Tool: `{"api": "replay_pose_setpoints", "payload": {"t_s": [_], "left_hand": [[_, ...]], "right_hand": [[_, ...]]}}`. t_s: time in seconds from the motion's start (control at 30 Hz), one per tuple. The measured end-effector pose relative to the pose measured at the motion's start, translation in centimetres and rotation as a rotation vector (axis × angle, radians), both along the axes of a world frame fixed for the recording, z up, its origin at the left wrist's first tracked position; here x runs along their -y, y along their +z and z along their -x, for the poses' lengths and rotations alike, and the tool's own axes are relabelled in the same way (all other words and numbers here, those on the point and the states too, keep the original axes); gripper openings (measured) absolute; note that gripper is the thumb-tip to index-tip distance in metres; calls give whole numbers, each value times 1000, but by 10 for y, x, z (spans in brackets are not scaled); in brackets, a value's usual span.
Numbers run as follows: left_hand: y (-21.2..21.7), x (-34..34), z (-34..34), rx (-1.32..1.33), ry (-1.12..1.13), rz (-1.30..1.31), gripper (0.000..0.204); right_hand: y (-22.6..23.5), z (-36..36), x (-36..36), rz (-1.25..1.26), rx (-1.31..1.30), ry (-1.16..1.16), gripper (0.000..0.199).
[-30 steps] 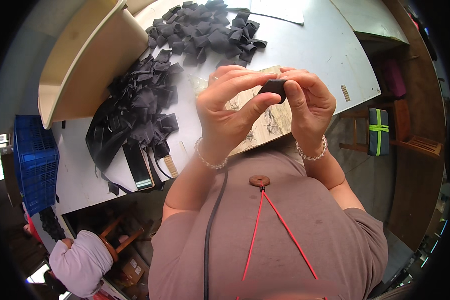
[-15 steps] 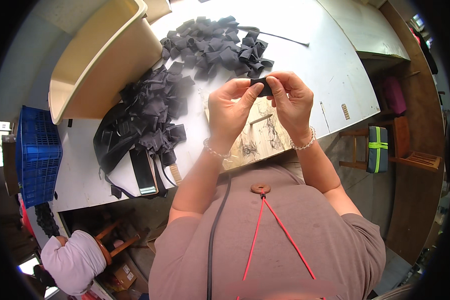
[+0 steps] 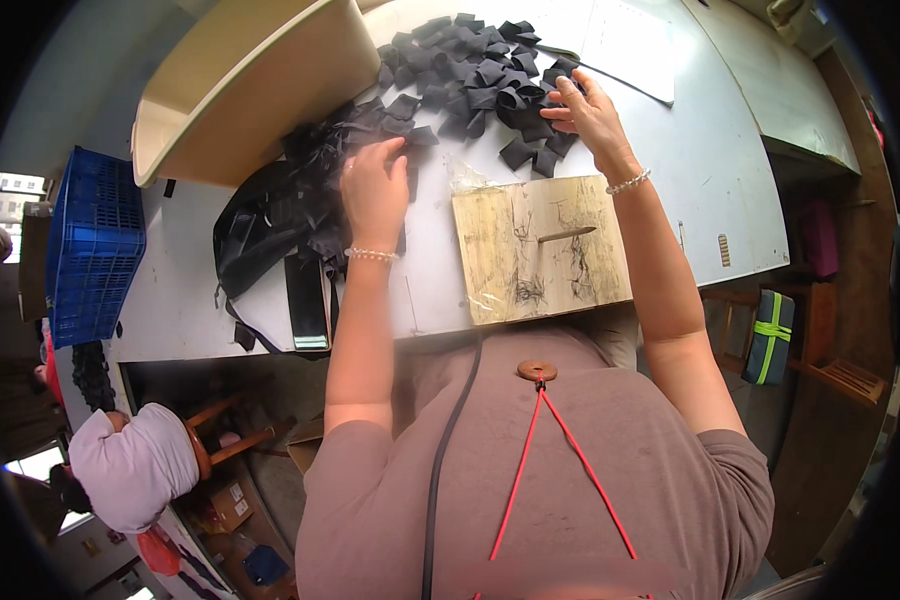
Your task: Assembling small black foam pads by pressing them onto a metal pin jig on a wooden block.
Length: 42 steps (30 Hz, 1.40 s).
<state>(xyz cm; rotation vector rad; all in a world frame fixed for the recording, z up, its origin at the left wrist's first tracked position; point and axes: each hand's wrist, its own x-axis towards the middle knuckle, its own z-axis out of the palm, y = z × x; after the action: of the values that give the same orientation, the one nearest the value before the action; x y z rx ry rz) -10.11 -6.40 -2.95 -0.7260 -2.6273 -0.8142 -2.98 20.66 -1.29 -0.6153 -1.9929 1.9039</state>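
My left hand reaches over the nearer pile of black fabric pieces, its fingers loosely bent and the thumb a little apart. Nothing shows in its grasp, though the pieces beneath are partly covered. At the right edge of the farther heap of folded black fabric pieces, my right hand has its fingers spread, with nothing visible in them. Between my forearms lies a wooden board with dark marks. A pointed metal spike sticks up from it.
A large beige bin stands at the far left of the white table, beside a blue plastic crate. A black bag lies by the near pile. Someone in a light top sits at lower left. A stool with a strapped cushion is at right.
My hands have parted from the small black fabric piece they pinched together over the board. The left went left to the near pile, the right up to the far heap. The view has shifted slightly.
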Motion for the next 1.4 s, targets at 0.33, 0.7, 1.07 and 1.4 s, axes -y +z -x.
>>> {"api": "replay_pose_setpoints", "payload": {"t_s": [0.33,0.7,1.07,1.4], "left_hand": [[-23,-22,49,-216,-175,-95,8],[64,-11,-90,948,-740,-906,14],[66,-36,-131,792,-900,-742,13],[67,-38,-145,888,-620,-766,11]], "right_hand": [[14,-102,28,-24,-284,-72,35],[78,-159,84,-349,-321,222,23],[75,-184,80,-19,-82,284,8],[72,-183,81,226,-25,227,6]]}}
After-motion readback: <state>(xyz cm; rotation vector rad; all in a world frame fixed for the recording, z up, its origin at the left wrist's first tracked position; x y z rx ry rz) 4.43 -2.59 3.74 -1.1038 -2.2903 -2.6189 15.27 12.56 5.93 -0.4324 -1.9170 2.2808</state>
